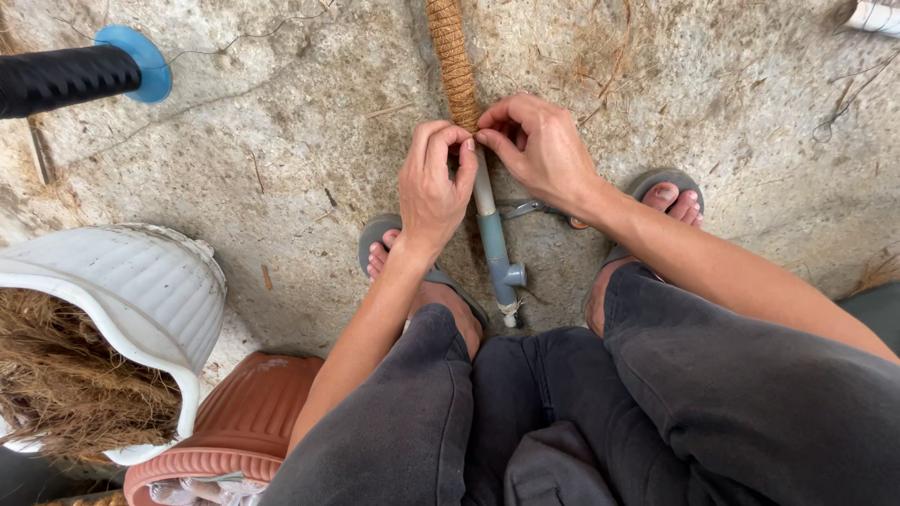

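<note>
Head view: both forearms reach forward from the knees and meet over a pole lying on the ground between the feet. The left hand [433,187] is curled, its fingers bent narrow and its thumb and forefinger pinched at the near end of the coir rope wrapping [454,58]. The right hand [541,145] comes in from the right with the wrist bent, its fingertips pinched closed on the same spot, touching those of the left. The pipe [491,234] is pale and grey where bare, runs near from the hands to a small side fitting and a knot of twine, and carries the brown wrapping far from the hands, up to the top edge.

A pair of scissors [530,208] lies on the concrete floor [731,103] just right of the pipe. On the near left, a white pot [131,290] tipped on its side holds brown fibre [66,384], with a terracotta pot [239,426] beside it. Far left, a black handle with a blue disc [131,61] pokes in.
</note>
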